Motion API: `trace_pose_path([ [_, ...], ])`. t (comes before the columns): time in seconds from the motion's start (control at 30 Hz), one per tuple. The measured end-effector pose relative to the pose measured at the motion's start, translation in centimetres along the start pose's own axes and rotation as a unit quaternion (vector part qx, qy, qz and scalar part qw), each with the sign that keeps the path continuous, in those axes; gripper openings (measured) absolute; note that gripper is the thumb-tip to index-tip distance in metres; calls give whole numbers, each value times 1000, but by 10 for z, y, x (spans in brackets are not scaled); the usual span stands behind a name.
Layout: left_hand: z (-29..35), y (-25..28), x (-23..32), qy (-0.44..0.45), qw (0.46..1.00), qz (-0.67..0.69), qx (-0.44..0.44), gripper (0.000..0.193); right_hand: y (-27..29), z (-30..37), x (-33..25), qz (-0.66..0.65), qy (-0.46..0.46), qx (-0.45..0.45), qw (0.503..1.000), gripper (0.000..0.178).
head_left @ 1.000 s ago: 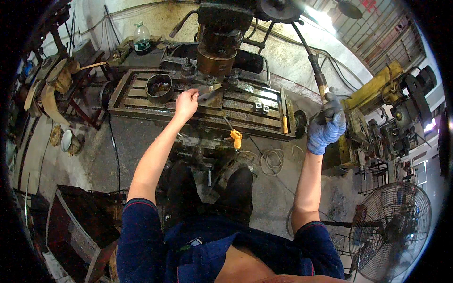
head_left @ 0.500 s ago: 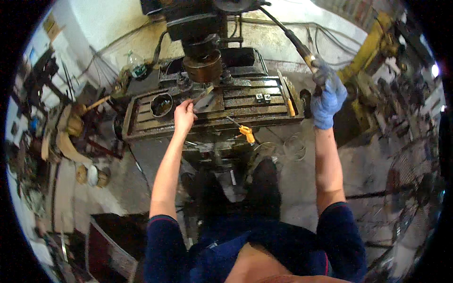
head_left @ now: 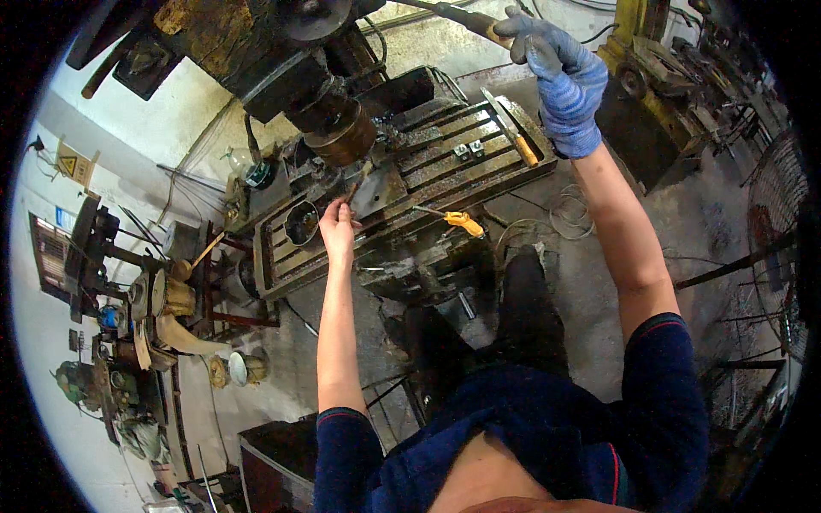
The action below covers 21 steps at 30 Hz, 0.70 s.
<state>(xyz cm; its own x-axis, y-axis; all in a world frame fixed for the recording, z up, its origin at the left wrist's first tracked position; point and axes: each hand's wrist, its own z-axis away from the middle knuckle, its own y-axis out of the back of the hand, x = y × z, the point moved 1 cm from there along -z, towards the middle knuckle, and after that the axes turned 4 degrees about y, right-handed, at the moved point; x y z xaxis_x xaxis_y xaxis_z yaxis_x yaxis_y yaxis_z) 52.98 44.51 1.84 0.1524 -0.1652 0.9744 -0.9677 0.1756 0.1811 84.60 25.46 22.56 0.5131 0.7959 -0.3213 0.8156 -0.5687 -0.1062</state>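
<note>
My bare left hand [head_left: 339, 229] pinches a slim brush-like tool [head_left: 356, 185] over the machine table [head_left: 409, 195], its tip near a flat metal plate [head_left: 379, 193]. Just left of that hand stands a round can [head_left: 292, 234] with dark liquid in it. Above the plate hangs the machine's brownish cylindrical spindle head [head_left: 344, 135]. At the upper right, my right hand [head_left: 566, 84], in a blue-grey glove, is closed on the end of a long lever handle [head_left: 472, 20]. The glove partly hides the grip.
A yellow-handled screwdriver [head_left: 463, 223] sits at the table's front edge. Two small metal blocks [head_left: 469, 151] and a file [head_left: 513, 130] with a yellow handle lie on the table's right part. A plastic bottle [head_left: 256, 172] stands behind left; a fan guard [head_left: 774, 227] is far right.
The whole view has turned and shifted. My right hand and the lever handle have risen toward the upper edge. My left hand stays by the can with the brush-like tool.
</note>
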Motion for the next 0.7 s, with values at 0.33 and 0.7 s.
trace_pose_path([
  [0.33, -15, -10, -3, 30, 1000, 7, -7, 28, -11, -57, -15, 35, 64, 55, 996, 30],
  [0.7, -30, -16, -12, 6, 997, -26, 68, 25, -21, -149, -28, 102, 175, 0, 979, 16],
])
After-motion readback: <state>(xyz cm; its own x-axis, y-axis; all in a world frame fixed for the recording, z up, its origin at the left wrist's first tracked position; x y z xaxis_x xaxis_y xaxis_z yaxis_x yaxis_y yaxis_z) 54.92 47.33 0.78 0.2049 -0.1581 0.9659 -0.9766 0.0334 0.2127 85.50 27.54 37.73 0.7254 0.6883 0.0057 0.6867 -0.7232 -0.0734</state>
